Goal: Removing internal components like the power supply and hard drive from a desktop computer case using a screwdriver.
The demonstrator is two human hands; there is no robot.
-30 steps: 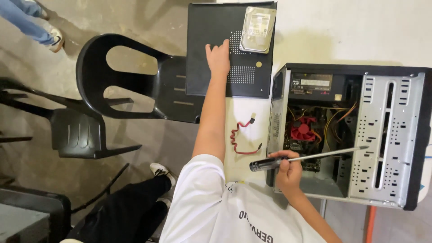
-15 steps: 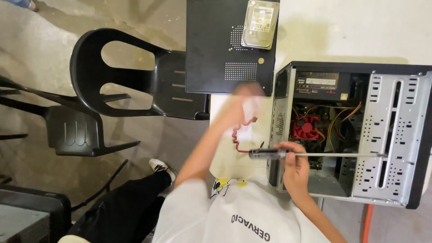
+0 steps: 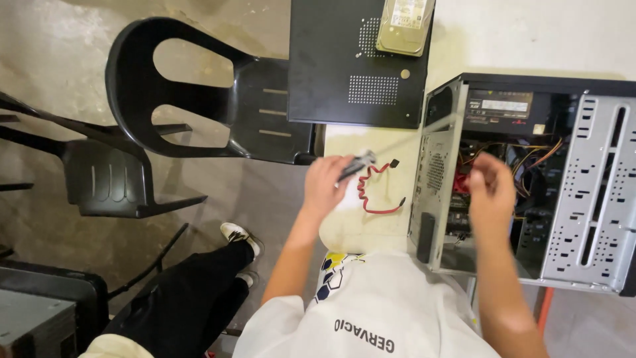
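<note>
My left hand (image 3: pixel 326 182) is closed around the dark handle of a long screwdriver (image 3: pixel 358 162). Its blurred shaft points up and right toward the open computer case (image 3: pixel 589 192). The hand hovers over a red data cable (image 3: pixel 372 192) that lies on the pale table (image 3: pixel 371 229). My right hand (image 3: pixel 491 192) is in front of the case opening, near the red fan and the bundle of wires. Its fingers are loosely bent and I see nothing in them; the hand is blurred.
A black case side panel (image 3: pixel 344 63) lies at the table's far end with a silver hard drive (image 3: pixel 404 23) on it. Black plastic chairs (image 3: pixel 192 99) stand to the left, and a dark box (image 3: pixel 40 311) sits at the lower left.
The screwdriver has passed from my right hand to my left hand. My left hand came back from the side panel to the red cable, and my right hand moved to the case opening.
</note>
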